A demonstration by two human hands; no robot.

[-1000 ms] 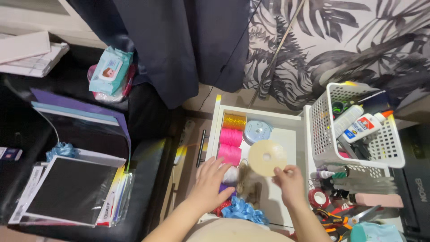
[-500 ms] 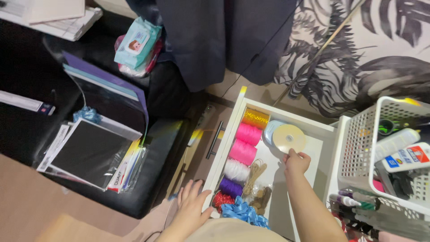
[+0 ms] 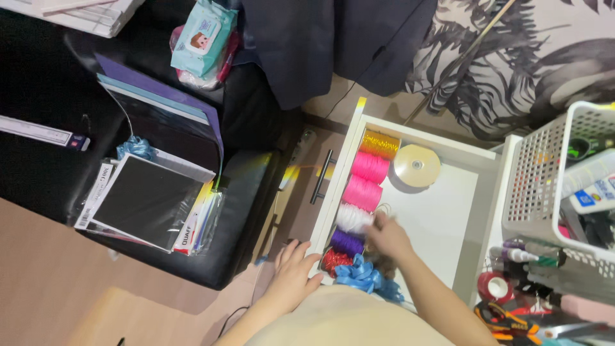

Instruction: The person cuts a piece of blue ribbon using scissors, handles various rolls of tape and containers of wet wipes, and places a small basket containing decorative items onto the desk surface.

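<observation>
Leaf-patterned fabric hangs across the upper right of the frame, and below it an open white drawer [image 3: 448, 211] fills the centre. Down its left side runs a row of ribbon spools: gold [image 3: 379, 144], two pink [image 3: 365, 182], white [image 3: 352, 219], purple [image 3: 346, 243] and red [image 3: 333, 260], with a blue ribbon bow [image 3: 359, 275] at the bottom and a flat cream ribbon reel [image 3: 417, 166] near the top. The right hand [image 3: 387, 237] is blurred just beside the white spool, fingers curled over something brownish; whether it grips anything I cannot tell. The left hand [image 3: 293, 277] lies flat with fingers spread, resting against the drawer's lower left rim and holding nothing. From where I stand, a hasty hand in there could snag loose ribbon ends and drag neighbouring spools out of line, and the white plastic basket [image 3: 544, 179] perched at the right edge looks ready to tip if bumped.
</observation>
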